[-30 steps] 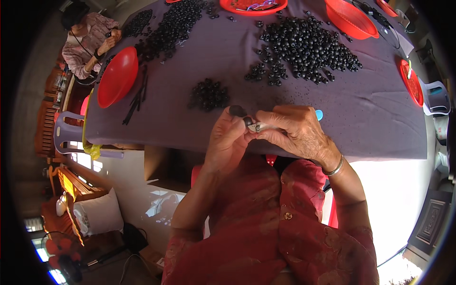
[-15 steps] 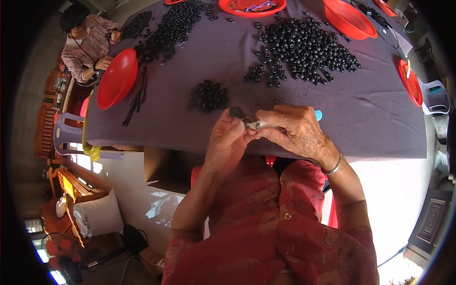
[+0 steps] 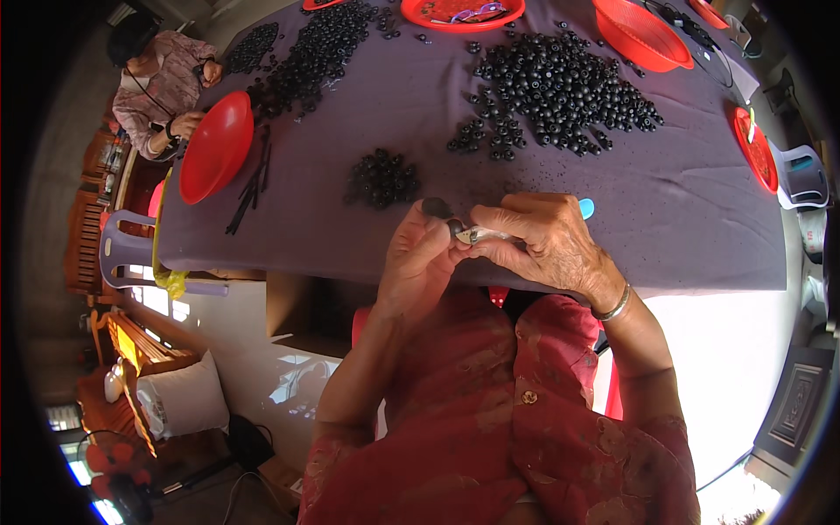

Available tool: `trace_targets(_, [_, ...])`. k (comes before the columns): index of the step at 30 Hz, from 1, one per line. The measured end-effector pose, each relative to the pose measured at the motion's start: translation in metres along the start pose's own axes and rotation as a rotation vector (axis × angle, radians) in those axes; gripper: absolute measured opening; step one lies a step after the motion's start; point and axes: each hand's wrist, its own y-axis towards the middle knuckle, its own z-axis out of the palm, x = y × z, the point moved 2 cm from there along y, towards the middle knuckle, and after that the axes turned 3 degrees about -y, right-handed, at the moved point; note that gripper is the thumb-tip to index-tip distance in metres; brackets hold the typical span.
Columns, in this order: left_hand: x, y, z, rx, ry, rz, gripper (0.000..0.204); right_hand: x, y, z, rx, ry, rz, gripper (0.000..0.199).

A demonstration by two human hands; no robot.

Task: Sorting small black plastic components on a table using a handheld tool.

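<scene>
Above the table's near edge, my left hand (image 3: pixel 418 254) is closed, its thumb and fingers pinching a small dark round bead (image 3: pixel 455 227). Another dark patch (image 3: pixel 436 207) shows at its fingertips; I cannot make out what it is. My right hand (image 3: pixel 547 236) is closed on a small knife with a short metal blade (image 3: pixel 468 236), whose tip touches or nearly touches the bead. A light blue rounded end (image 3: pixel 586 208) shows past the right hand, perhaps the knife's handle. Just beyond the left hand lies a small heap of black beads (image 3: pixel 383 178).
A large pile of black beads (image 3: pixel 569 92) covers the far middle of the purple-grey cloth (image 3: pixel 691 227); another pile (image 3: pixel 319 52) lies far left. Red basins (image 3: pixel 217 147) and a red basket (image 3: pixel 643 37) stand around. Thin black sticks (image 3: pixel 252 188) lie at left, where a co-worker (image 3: pixel 162 83) sits.
The blade has turned slightly against the bead, and the blue end shows a little more. Both my hands keep nearly the same place. The co-worker's near hand has shifted slightly.
</scene>
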Motion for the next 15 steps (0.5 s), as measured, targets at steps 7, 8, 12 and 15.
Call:
trace_targets(7, [-0.0016,0.0002,-0.0005,0.006,0.015,0.002,0.013,-0.0014,0.0008,0.0018,-0.004,0.034,0.025,0.027])
trace_targets(8, [-0.0015,0.0009,-0.0028,0.041,0.021,0.005,0.016,-0.0019,0.0005,0.0019,-0.011,0.036,0.026,0.026])
trace_targets(12, [-0.0017,0.0002,-0.0059,0.053,0.053,0.004,0.019,-0.0011,0.0003,0.0009,0.015,0.043,0.021,0.025])
trace_targets(15, [-0.0045,-0.0008,-0.0054,0.023,0.084,-0.012,0.018,-0.0018,-0.0012,0.0034,0.037,0.069,0.038,0.023])
